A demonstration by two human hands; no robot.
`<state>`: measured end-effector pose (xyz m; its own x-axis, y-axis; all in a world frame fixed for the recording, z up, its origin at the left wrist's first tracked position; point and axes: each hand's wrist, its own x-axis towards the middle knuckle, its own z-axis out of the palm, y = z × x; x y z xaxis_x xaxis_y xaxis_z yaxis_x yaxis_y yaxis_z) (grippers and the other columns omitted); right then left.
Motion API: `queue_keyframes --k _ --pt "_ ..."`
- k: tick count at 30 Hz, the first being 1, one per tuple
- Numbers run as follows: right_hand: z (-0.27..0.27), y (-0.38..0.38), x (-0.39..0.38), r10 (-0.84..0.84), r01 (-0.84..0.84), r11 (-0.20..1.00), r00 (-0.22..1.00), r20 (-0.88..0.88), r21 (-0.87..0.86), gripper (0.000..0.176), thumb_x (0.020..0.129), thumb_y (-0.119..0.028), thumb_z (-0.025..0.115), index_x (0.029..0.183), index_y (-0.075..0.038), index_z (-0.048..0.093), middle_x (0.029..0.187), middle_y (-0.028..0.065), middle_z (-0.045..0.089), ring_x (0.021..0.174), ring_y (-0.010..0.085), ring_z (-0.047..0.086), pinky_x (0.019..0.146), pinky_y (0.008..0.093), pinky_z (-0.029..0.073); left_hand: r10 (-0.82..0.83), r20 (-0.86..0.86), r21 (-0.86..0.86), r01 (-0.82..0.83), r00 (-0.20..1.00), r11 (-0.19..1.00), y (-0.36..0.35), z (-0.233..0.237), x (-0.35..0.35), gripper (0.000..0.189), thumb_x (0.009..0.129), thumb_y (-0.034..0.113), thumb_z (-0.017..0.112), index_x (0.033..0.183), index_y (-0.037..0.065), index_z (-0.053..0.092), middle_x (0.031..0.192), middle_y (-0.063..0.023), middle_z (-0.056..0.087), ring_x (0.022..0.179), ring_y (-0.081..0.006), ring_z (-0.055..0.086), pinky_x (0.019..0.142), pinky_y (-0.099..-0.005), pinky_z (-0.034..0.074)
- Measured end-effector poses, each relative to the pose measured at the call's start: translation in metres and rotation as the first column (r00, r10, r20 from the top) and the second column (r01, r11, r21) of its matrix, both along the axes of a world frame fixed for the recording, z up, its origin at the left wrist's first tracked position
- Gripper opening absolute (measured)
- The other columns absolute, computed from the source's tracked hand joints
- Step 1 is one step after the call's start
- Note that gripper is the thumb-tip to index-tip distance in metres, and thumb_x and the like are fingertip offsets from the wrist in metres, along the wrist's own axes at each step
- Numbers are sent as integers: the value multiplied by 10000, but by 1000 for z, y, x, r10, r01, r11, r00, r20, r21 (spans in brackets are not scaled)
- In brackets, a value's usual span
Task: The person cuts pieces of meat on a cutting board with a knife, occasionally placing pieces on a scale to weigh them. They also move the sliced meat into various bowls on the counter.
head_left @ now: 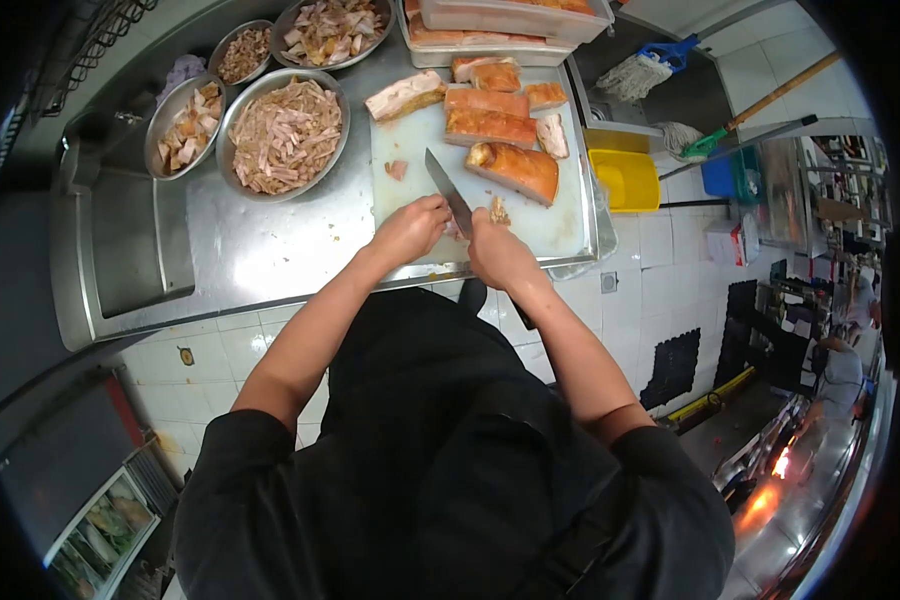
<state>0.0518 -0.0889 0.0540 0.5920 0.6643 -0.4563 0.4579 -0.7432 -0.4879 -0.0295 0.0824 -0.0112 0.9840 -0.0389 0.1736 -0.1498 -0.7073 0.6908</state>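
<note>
Right hand (498, 252) grips knife (448, 190), left hand (410, 228) pins meat (454, 228); board (560, 225), steel counter (270, 240), white tiles (220, 350).

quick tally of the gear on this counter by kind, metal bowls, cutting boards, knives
metal bowls: 4
cutting board: 1
knife: 1
total: 6

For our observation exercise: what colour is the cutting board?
The board is white, seen best in the head view.
</note>
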Motion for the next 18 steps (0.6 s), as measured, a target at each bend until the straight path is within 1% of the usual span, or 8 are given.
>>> queue_keyframes --k 4,6,7,9,11,14,17,18 --pt "-28 1 -18 -82 82 996 996 42 18 228 972 -114 479 1133 37 427 954 380 660 917 517 669 783 607 511 44 -22 -30 -45 999 999 0 -2 0 146 852 16 646 978 -32 701 1027 -161 643 949 -345 665 856 -411 552" --pt "-41 10 -2 -66 62 983 998 20 172 240 989 -150 490 1123 38 424 933 370 664 898 518 669 766 611 509 51 -142 -94 -64 989 993 4 -1 2 175 845 31 660 1008 -30 677 1027 -177 619 939 -352 667 840 -410 553" --pt "-42 10 2 -44 21 979 993 109 202 244 998 -176 490 1111 29 421 855 344 669 829 526 665 740 624 501 34 -147 -88 -48 988 995 0 -2 -2 175 845 31 660 1008 -30 677 1027 -177 619 939 -352 667 840 -410 553" --pt "-38 5 13 -42 18 981 992 120 195 256 1000 -187 496 1120 27 424 835 345 666 813 531 660 738 623 500 216 -117 -42 -222 969 974 -7 -1 5 249 826 55 689 1058 -23 647 1052 -195 590 949 -372 657 852 -438 539" --pt "-28 -7 13 -32 12 984 993 115 177 269 1002 -199 502 1129 26 426 816 346 662 797 536 656 736 623 500 204 -118 31 -202 972 979 -11 -2 4 291 815 69 703 1085 -19 637 1077 -198 582 965 -379 650 864 -452 528" --pt "-18 -31 17 -128 109 942 991 39 319 251 999 -172 536 1080 45 440 809 360 648 784 546 639 714 605 488 206 -163 108 -190 965 976 -14 6 6 317 801 87 717 1086 -18 628 1072 -205 590 1040 -412 617 924 -475 500" --pt "-17 -55 14 -148 157 911 988 -52 382 276 1002 -209 549 1109 25 449 816 356 649 799 556 632 726 596 486 250 -175 168 -221 952 961 -14 23 10 260 820 82 711 1046 -21 634 941 -177 644 925 -348 672 841 -420 546" --pt "-22 -63 12 -139 155 900 988 -69 408 296 995 -206 550 1130 38 450 830 364 649 816 558 633 744 605 488 314 -250 29 -317 916 948 -14 35 12 220 818 80 721 999 -15 641 884 -162 671 855 -312 684 780 -396 550"
